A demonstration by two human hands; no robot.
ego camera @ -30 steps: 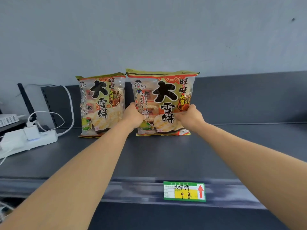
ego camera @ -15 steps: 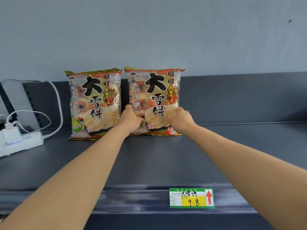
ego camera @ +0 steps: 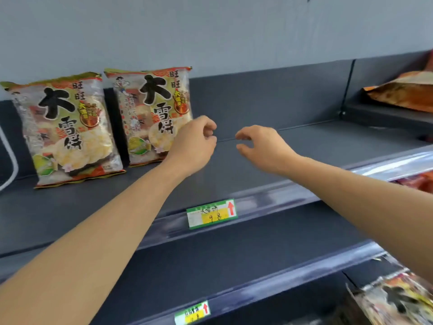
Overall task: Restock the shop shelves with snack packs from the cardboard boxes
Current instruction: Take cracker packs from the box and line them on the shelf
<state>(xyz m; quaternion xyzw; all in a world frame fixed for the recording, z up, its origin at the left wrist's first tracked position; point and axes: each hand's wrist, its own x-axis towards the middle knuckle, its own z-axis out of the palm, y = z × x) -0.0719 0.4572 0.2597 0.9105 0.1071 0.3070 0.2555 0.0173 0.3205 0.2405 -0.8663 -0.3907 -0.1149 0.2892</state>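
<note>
Two snack packs stand upright against the back of the top dark grey shelf (ego camera: 234, 170). The left snack pack (ego camera: 65, 127) and the right snack pack (ego camera: 152, 113) are side by side, both printed with large black characters. My left hand (ego camera: 194, 141) hovers just right of the right pack, fingers loosely curled, holding nothing. My right hand (ego camera: 260, 146) is further right above bare shelf, fingers loosely curled and empty. Neither hand touches a pack.
A green and yellow price tag (ego camera: 212, 213) is clipped to the shelf's front rail, another tag (ego camera: 192, 311) on the rail below. An orange pack (ego camera: 398, 92) lies on the neighbouring shelf at right. Blurred packs (ego camera: 396, 299) fill the lower right. A white cable (ego camera: 9, 165) runs at far left.
Both hands have let go of the right snack pack and drawn back to the right. The pack now stands on its own. The view has swung right and down.
</note>
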